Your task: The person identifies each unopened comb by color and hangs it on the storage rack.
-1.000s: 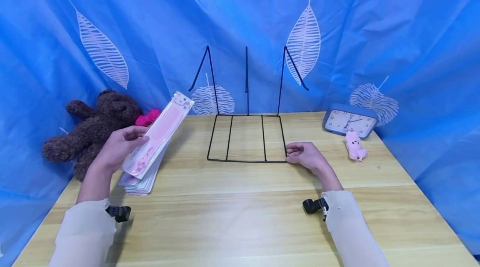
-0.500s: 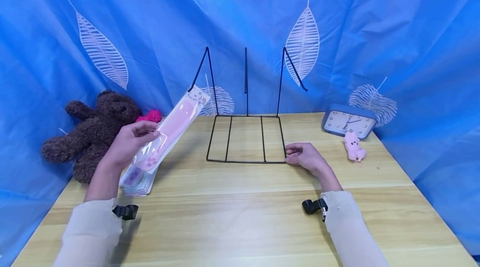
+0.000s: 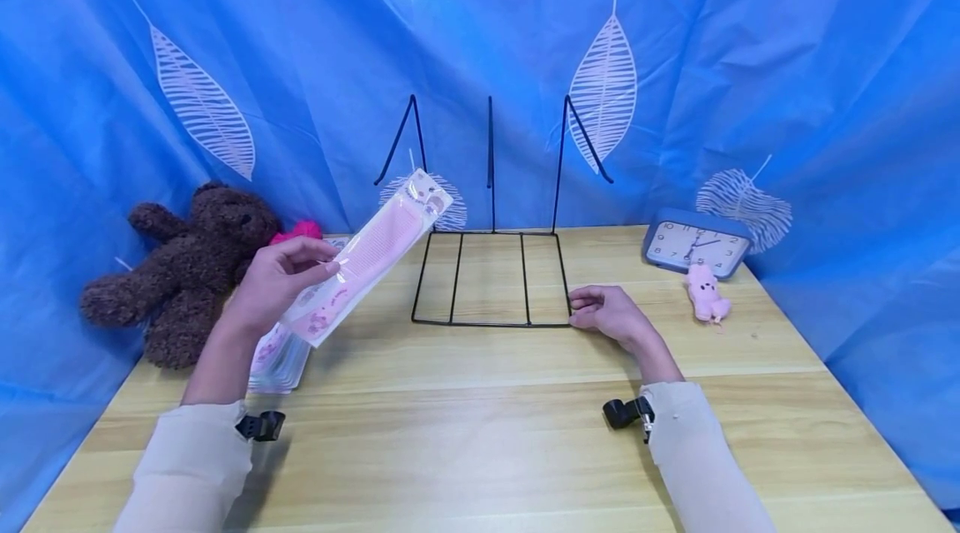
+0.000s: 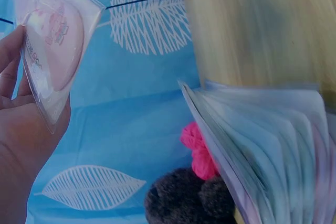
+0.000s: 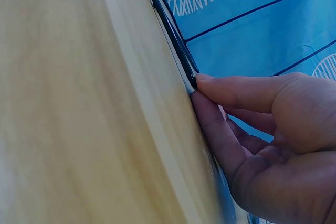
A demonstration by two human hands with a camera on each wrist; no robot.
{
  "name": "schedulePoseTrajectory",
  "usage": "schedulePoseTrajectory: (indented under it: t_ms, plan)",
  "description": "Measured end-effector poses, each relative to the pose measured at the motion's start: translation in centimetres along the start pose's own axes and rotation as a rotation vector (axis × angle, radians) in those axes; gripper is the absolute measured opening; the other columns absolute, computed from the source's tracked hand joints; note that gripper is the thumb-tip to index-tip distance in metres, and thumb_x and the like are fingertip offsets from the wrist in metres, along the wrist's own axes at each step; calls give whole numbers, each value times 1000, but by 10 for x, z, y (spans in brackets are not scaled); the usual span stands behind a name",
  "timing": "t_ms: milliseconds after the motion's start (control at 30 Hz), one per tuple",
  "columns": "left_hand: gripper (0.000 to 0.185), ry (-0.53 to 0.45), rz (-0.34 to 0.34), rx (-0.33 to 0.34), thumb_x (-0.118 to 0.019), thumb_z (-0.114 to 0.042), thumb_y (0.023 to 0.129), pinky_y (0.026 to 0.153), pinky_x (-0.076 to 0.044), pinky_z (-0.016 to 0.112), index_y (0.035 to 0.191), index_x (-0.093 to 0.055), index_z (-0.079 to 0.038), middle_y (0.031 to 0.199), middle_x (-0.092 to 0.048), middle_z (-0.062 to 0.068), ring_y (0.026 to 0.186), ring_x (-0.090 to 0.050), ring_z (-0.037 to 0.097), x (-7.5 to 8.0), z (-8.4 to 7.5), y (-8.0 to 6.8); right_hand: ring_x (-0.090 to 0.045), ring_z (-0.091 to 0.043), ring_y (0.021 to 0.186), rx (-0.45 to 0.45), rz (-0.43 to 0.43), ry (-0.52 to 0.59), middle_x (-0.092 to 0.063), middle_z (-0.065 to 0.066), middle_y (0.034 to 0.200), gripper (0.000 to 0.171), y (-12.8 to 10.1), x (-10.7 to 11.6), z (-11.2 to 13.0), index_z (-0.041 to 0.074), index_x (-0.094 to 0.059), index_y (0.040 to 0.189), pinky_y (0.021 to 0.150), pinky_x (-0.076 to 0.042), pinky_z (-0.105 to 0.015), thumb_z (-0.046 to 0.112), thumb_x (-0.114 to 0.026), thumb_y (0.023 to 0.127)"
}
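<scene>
The left hand [image 3: 283, 281] pinches a flat pink comb in clear plastic [image 3: 381, 243], whose tilt could snag it on the black wire rack [image 3: 491, 324] (the right hand [image 3: 613, 316] pinches its corner).

The left hand [image 3: 281, 287] pinches a packaged pink comb [image 3: 375, 250], its far end angled right, by the left side of a black wire rack [image 3: 456, 279]. The right hand [image 3: 611, 315] grips the rack's near right corner. On the wooden table [image 3: 480, 433], at left, a stack of packets [image 3: 279, 365] is beside a brown teddy bear [image 3: 187, 275]; at far right, a pink plush toy [image 3: 705, 293] sits just before a blue clock [image 3: 697, 243].
</scene>
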State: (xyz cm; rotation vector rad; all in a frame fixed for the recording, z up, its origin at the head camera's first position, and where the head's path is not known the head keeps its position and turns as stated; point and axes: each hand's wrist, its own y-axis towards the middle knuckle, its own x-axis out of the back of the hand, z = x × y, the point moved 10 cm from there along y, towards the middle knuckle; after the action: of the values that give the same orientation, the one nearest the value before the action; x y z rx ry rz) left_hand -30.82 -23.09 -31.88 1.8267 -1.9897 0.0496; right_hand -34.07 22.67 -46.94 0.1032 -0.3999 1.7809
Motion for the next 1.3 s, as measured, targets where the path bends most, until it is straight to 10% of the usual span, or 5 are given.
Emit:
schedulePoseTrajectory:
  t_ms: [1300]
  plan:
    - [15, -97, 129, -260, -67, 7, 93, 72, -57, 30, 107, -71, 6, 98, -76, 2, 85, -72, 18, -45, -63, 9, -62, -23, 100, -23, -9, -2, -57, -22, 124, 53, 0, 0, -1, -10, -52, 137, 85, -56, -27, -11, -69, 88]
